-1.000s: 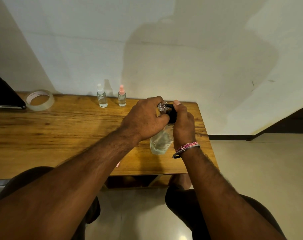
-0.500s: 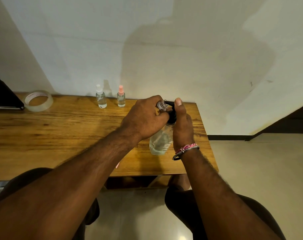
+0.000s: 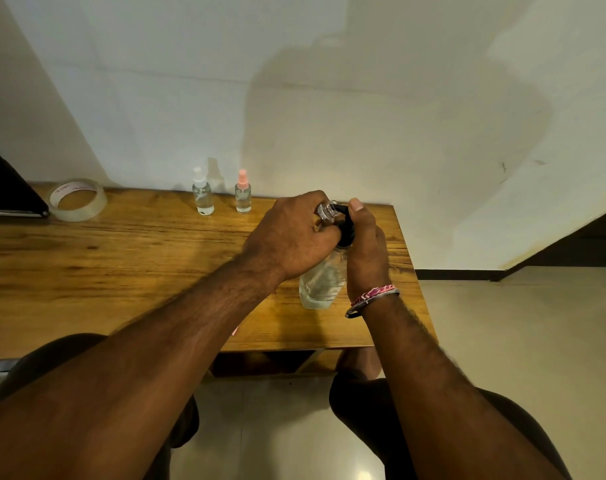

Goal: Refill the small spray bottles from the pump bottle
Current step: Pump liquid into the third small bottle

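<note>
A clear pump bottle [image 3: 320,284] with a black pump head [image 3: 347,230] stands near the right end of the wooden table [image 3: 121,271]. My right hand [image 3: 365,252] wraps the pump head, thumb on top. My left hand [image 3: 291,237] holds a small open bottle [image 3: 326,210]; only its threaded neck shows, right against the pump's spout. Two more small spray bottles stand upright at the back by the wall, one with a white cap [image 3: 202,195] and one with a pink cap [image 3: 243,199]. Both hold clear liquid.
A roll of clear tape [image 3: 78,199] lies at the back left beside a dark flat object [image 3: 7,188]. A small pink thing [image 3: 235,330] peeks out under my left forearm at the table's front edge. The table's right edge is just past my right hand.
The small bottle's neck has risen slightly toward the spout and my right thumb has shifted a little on the pump head. Everything else has stayed put.
</note>
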The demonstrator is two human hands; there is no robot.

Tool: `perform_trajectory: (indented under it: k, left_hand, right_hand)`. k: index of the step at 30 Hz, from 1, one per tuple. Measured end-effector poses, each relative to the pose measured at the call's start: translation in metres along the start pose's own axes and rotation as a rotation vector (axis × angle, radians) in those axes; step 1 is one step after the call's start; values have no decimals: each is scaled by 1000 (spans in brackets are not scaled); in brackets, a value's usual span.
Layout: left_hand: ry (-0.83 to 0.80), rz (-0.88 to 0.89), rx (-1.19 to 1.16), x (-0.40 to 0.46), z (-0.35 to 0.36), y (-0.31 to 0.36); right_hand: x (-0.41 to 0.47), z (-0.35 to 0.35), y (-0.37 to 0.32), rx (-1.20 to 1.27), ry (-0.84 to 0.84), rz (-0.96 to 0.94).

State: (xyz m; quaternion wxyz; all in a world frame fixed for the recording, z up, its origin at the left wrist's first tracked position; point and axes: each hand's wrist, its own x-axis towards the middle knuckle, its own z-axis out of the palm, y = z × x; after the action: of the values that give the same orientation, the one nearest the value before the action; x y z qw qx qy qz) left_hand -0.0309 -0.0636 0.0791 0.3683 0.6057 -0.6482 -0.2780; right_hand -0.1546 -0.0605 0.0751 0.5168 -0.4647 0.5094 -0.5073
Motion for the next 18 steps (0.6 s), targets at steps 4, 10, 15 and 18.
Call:
perform_trajectory:
  k: [4,10,15,18]
  left_hand:
    - [2,3,6,0,0,0]
    - [-3,6,5,0,0,-1]
    - [-10,11,19,-2,-1,0]
    - [-13,16,15,-3,-2,0]
  right_hand:
    - [2,-1,0,5,9,6]
    - [2,-2,1,10,24,3]
    - [2,-3,5,27,17,-30]
    - [2,-3,8,3,27,-53]
